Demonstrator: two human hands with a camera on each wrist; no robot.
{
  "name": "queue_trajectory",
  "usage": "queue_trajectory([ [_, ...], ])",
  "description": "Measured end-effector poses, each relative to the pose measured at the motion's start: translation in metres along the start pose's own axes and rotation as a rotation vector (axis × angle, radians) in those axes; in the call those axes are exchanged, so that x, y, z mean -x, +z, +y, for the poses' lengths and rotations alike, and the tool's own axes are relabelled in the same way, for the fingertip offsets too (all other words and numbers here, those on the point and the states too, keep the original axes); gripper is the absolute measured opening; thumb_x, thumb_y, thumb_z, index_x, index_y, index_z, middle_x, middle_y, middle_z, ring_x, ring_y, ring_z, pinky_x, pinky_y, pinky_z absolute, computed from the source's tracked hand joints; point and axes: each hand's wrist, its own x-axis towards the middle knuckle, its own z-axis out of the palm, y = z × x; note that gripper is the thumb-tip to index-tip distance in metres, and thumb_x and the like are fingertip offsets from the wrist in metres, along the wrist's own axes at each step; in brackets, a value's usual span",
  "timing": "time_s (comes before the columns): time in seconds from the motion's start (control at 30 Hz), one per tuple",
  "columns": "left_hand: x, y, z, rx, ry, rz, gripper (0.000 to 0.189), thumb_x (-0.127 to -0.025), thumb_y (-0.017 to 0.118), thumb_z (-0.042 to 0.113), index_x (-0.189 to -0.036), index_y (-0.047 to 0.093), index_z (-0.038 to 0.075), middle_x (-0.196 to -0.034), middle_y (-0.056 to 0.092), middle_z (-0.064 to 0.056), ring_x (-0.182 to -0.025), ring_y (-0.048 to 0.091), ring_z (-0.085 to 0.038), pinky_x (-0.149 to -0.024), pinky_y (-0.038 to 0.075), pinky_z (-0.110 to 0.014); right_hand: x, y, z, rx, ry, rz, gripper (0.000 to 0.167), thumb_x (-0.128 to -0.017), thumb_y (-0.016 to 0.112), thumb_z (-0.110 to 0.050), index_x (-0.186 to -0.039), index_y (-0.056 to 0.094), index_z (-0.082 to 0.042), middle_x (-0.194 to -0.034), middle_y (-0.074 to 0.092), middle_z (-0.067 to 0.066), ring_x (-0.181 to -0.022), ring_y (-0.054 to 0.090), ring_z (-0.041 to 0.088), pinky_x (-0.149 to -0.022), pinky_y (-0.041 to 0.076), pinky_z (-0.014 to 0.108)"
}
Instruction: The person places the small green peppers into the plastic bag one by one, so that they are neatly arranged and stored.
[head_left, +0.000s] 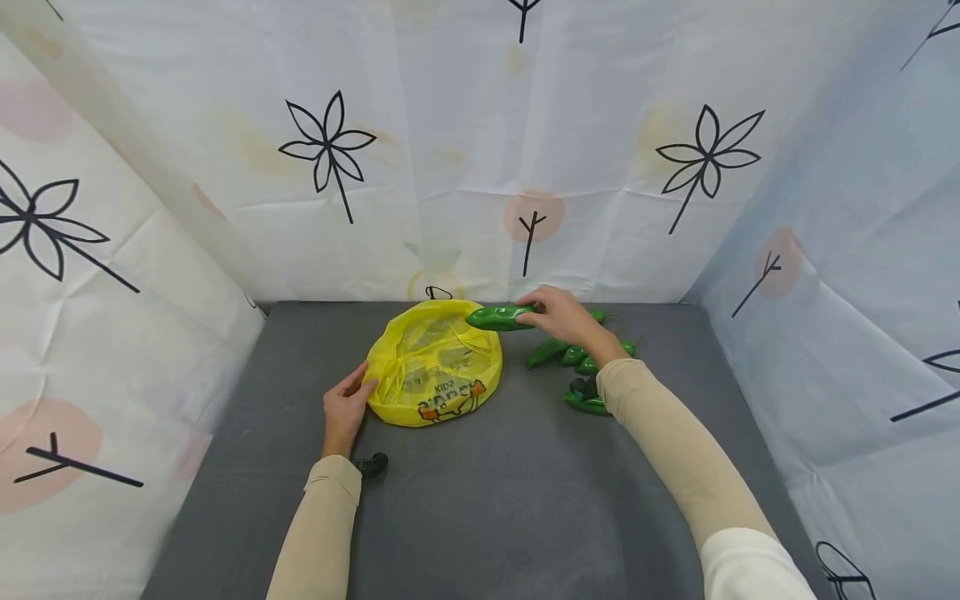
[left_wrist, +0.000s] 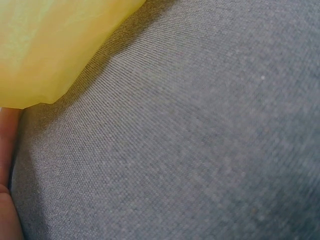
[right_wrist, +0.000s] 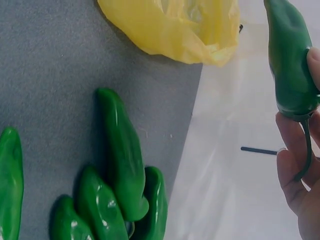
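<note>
A yellow plastic bag (head_left: 450, 358) with dark and orange print lies on the grey table, its mouth spread open toward the top. My left hand (head_left: 347, 408) pinches the bag's left rim between thumb and fingers. In the left wrist view only a strip of that hand shows below the yellow plastic (left_wrist: 55, 50). My right hand (head_left: 558, 315) grips a green pepper (head_left: 495, 317) near its stem end and holds it above the bag's right rim. In the right wrist view the held pepper (right_wrist: 292, 60) has a thin curved stem running down past the fingers.
Several green peppers lie right of the bag, one long pepper (right_wrist: 122, 155) across the others. Another pepper (right_wrist: 10, 180) lies apart, nearer the front. A patterned white cloth (head_left: 450, 167) rises behind the grey table (head_left: 480, 517) and along both sides.
</note>
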Motion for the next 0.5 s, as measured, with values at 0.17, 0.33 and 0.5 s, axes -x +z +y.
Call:
queue_trajectory([
  [0.17,0.001,0.0,0.003,0.009,0.009,0.0,0.052,-0.092,0.076,0.04,-0.14,0.065,0.024,-0.146,0.062,-0.005,-0.133,0.056,-0.019,-0.088,0.043,-0.002,-0.008,0.006,-0.004,0.006,-0.016,-0.019,0.038,-0.101,0.066,-0.03,-0.135,0.067,-0.013,-0.131,0.065,0.012,-0.113,0.062,0.028,-0.096,0.053,0.046],
  [0.33,0.001,0.0,0.003,0.008,0.0,-0.004,0.052,-0.091,0.076,0.041,-0.14,0.065,0.025,-0.147,0.062,-0.004,-0.134,0.055,-0.018,-0.088,0.043,-0.003,-0.014,0.013,-0.01,-0.006,-0.003,-0.058,0.038,-0.101,0.064,-0.031,-0.135,0.067,-0.013,-0.134,0.064,0.014,-0.116,0.061,0.028,-0.097,0.052,0.046],
  [0.5,0.001,-0.001,0.002,0.008,0.001,-0.011,0.052,-0.091,0.076,0.041,-0.139,0.065,0.025,-0.147,0.061,-0.003,-0.135,0.055,-0.017,-0.089,0.043,-0.003,-0.023,0.022,-0.015,0.011,-0.021,-0.08,0.038,-0.101,0.065,-0.033,-0.134,0.068,-0.015,-0.133,0.063,0.01,-0.117,0.06,0.027,-0.098,0.052,0.045],
])
